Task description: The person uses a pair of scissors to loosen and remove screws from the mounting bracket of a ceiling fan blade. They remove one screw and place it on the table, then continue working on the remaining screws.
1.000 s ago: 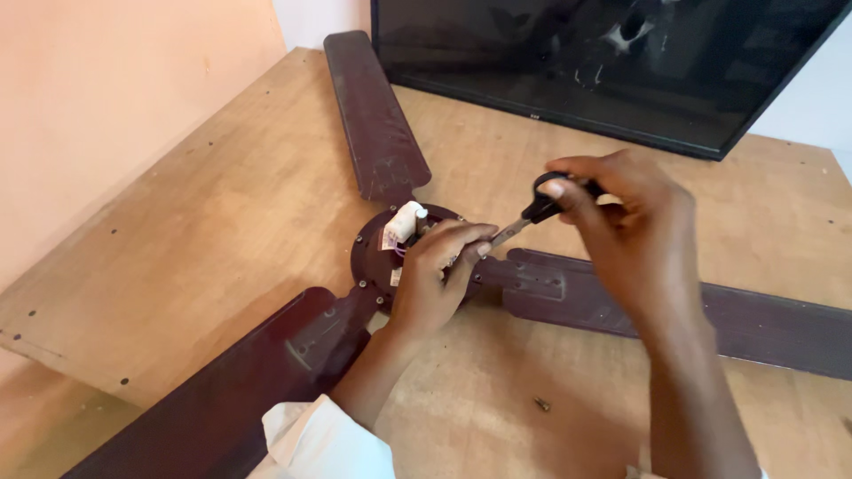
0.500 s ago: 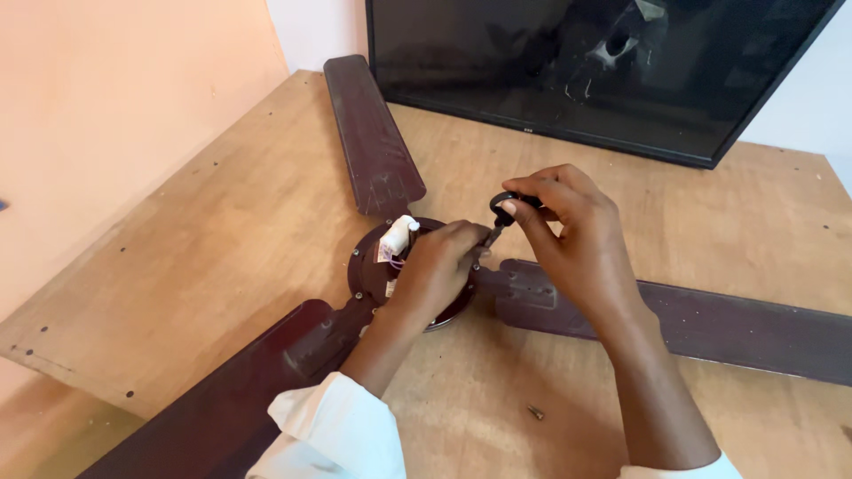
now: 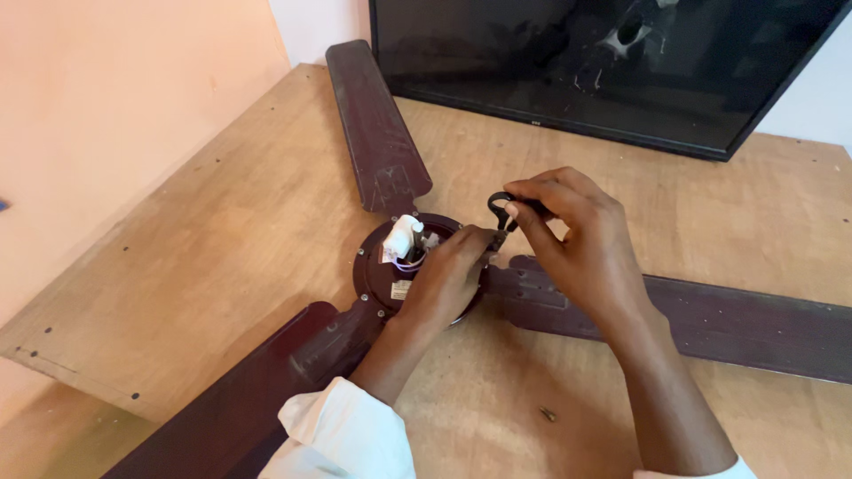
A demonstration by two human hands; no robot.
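A dark brown three-bladed ceiling fan (image 3: 377,155) lies flat on a plywood table (image 3: 222,248). Its round motor hub (image 3: 382,275) shows a white block and thin wires on top. My left hand (image 3: 448,275) rests on the hub, fingers curled at its right edge. My right hand (image 3: 577,239) holds small black-handled scissors (image 3: 501,211) just above the hub, the blades pointing down toward my left fingertips. The blade tips are hidden between the two hands.
A flat black screen (image 3: 612,66) with a cracked panel leans against the wall at the back of the table. A small screw (image 3: 548,413) lies on the plywood near my right forearm. A peach wall stands to the left.
My right hand has swung the scissors from nearly level to more upright and drawn closer to my left hand. The left hand stays on the hub.
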